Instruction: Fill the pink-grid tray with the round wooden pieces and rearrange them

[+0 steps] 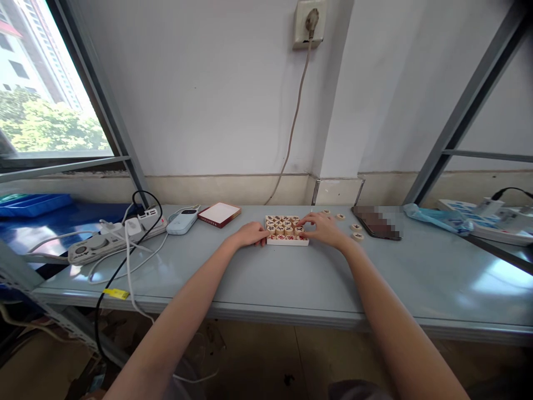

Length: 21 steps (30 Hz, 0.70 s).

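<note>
One white tray [287,242], packed with round pieces [288,229], stood on a grey table [287,278]. Left hand [251,235]: fingers bunched at the tray's left side. Right hand [323,229]: at the tray's right edge, thumb and fingers narrowly curved; whether either hand gripped anything could not be told. Right of the tray lay several loose pieces [356,227] and, farther out, a dark phone [375,222]; left, a red-sided box [220,215].
</note>
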Tool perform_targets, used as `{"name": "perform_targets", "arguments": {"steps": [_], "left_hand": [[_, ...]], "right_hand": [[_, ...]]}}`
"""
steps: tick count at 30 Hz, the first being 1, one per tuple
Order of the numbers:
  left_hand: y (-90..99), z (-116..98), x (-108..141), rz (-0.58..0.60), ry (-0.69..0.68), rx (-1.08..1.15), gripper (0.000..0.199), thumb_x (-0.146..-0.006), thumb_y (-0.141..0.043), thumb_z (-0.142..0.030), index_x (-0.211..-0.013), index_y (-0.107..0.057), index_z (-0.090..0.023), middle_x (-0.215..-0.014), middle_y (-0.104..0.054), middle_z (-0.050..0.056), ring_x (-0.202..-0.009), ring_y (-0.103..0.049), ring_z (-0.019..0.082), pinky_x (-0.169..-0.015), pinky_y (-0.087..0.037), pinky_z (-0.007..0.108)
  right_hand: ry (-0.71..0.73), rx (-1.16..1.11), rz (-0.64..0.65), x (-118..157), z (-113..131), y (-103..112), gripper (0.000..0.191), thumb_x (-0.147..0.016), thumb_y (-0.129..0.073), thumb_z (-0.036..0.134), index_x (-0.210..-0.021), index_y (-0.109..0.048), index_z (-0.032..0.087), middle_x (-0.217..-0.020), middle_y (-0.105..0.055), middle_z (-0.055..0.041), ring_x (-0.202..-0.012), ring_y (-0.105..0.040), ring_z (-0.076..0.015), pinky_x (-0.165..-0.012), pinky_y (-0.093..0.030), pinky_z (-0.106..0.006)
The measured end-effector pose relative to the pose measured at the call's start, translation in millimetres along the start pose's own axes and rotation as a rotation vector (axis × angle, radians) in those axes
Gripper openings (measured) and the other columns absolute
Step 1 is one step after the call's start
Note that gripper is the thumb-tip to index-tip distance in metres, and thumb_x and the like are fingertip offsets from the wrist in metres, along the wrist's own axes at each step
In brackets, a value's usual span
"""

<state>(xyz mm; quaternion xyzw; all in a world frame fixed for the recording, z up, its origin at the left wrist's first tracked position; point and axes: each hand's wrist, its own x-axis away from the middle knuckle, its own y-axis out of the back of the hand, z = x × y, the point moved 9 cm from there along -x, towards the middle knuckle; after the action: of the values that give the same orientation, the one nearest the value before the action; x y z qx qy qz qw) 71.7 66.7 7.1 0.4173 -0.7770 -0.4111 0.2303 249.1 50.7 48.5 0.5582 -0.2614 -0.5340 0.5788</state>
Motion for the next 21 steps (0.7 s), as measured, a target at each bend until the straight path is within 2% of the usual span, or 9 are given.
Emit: {"name": "perform_targets", "arguments": {"steps": [10, 16, 21], "left_hand": [[0.6, -0.8, 1.0, -0.002, 0.025, -0.011, 0.045, -0.080, -0.039, -0.045, -0.054, -0.060, -0.015, -0.047, -0.051, 0.001, -0.044, -0.044, 0.011, -0.050, -0.032, 0.023], [2.7, -5.5, 3.9, -0.011, 0.021, 0.010, 0.039, -0.078, -0.041, -0.038, -0.053, -0.059, -0.015, -0.047, -0.052, 0.001, -0.045, -0.044, 0.010, -0.051, -0.033, 0.023], [2.4, -6.3, 4.5, -0.007, 0.024, 0.010, 0.040, -0.078, -0.040, -0.038, -0.052, -0.059, -0.014, -0.048, -0.053, 0.001, -0.045, -0.044, 0.010, -0.051, -0.033, 0.023]], "right_hand": [[-0.006, -0.016, 0.000, 0.0, 1.2, 0.0, 0.026, -0.073, -0.053, 0.041, -0.092, -0.067, 0.030, -0.104, -0.060, -0.0032, -0.102, -0.049, -0.0249, -0.088, -0.031, -0.039], [0.005, 0.019, -0.010, -1.3, 0.8, -0.9, 0.025, -0.074, -0.053, 0.041, -0.091, -0.067, 0.030, -0.103, -0.061, -0.0022, -0.100, -0.050, -0.0244, -0.088, -0.032, -0.039], [0.012, 0.043, -0.024, -0.9, 1.2, -1.1, 0.024, -0.074, -0.052, 0.042, -0.091, -0.066, 0.032, -0.102, -0.062, -0.0008, -0.100, -0.051, -0.0236, -0.086, -0.034, -0.038]]}}
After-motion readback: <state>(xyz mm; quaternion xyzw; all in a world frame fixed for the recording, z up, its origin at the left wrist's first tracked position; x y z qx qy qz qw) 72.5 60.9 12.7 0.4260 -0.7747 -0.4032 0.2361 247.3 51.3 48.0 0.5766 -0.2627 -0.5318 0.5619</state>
